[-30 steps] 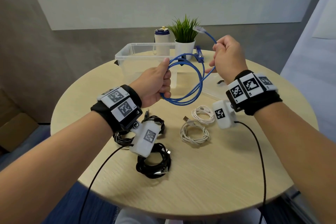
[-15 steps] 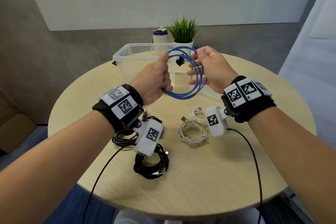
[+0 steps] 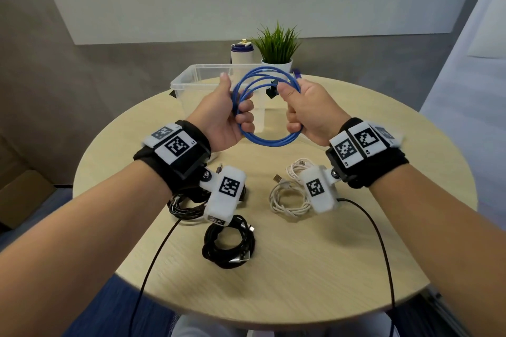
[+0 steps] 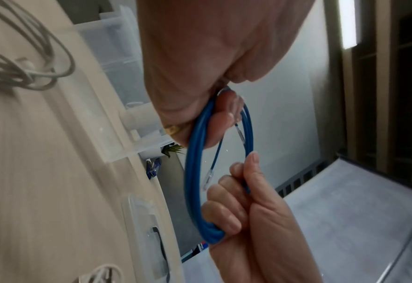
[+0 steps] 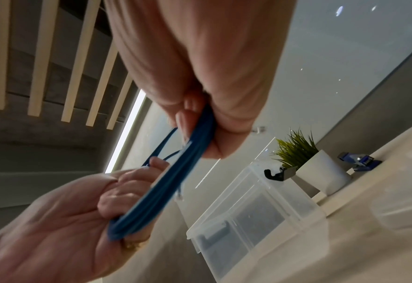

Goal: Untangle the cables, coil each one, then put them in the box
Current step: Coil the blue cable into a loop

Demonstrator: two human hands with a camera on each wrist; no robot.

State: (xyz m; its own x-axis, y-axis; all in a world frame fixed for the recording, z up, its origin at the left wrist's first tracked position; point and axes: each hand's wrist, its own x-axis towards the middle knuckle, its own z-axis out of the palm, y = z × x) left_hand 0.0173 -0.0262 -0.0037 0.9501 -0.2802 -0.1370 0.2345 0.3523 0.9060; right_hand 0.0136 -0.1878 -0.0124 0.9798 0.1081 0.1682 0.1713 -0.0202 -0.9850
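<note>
The looped cable [image 3: 267,107] is bright blue with clear plugs. Two coiled cables [image 3: 228,245] are black, two more [image 3: 289,198] white. The box [image 3: 202,82] is clear plastic. The worktop [image 3: 273,268] is pale wood grain. The wristbands [image 3: 175,153] are black with black-and-white square codes. The plant [image 3: 276,42] is green in a white pot [image 3: 277,64].

I see a round, light wood table [image 3: 342,268]; on its far side stand a clear plastic box [image 3: 191,82], a potted plant [image 3: 276,49] and a white bottle [image 3: 241,55]; nearer me lie coiled black cables [image 3: 228,249] and coiled white cables [image 3: 287,197].
</note>
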